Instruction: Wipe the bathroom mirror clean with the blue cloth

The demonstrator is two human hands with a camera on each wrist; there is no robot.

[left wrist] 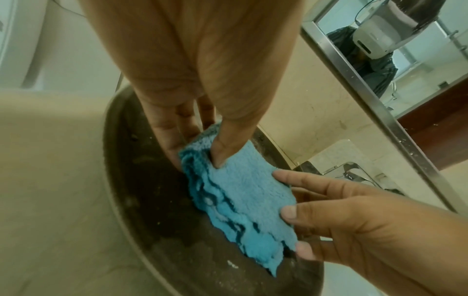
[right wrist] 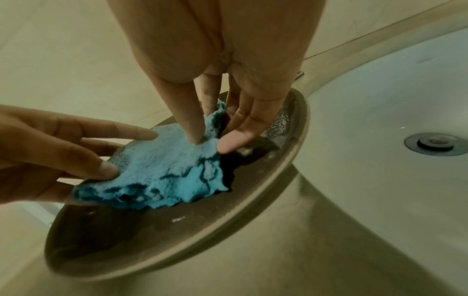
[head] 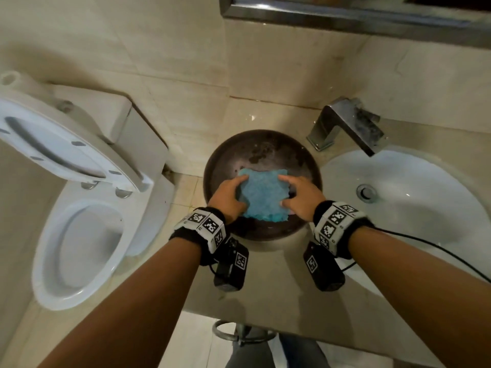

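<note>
The blue cloth point(head: 263, 197) lies folded in a dark round pan point(head: 252, 152) on the beige counter, below the steel-framed mirror point(head: 345, 19). My left hand point(head: 240, 189) holds the cloth's left edge; in the left wrist view its thumb presses on top of the blue cloth point(left wrist: 243, 200) while the fingers reach under it. My right hand point(head: 285, 191) holds the right edge, with its thumb pressed into the cloth point(right wrist: 164, 170) and the other fingers beside it on the pan point(right wrist: 177, 230). The mirror point(left wrist: 405, 70) hangs on the wall just behind.
An open toilet point(head: 79, 235) with its lid point(head: 53, 144) raised stands to the left of the counter point(head: 265, 288). A steel faucet point(head: 345, 126) and a white basin point(head: 425, 221) with a drain point(head: 366, 192) lie to the right. Cables trail from the wrist cameras.
</note>
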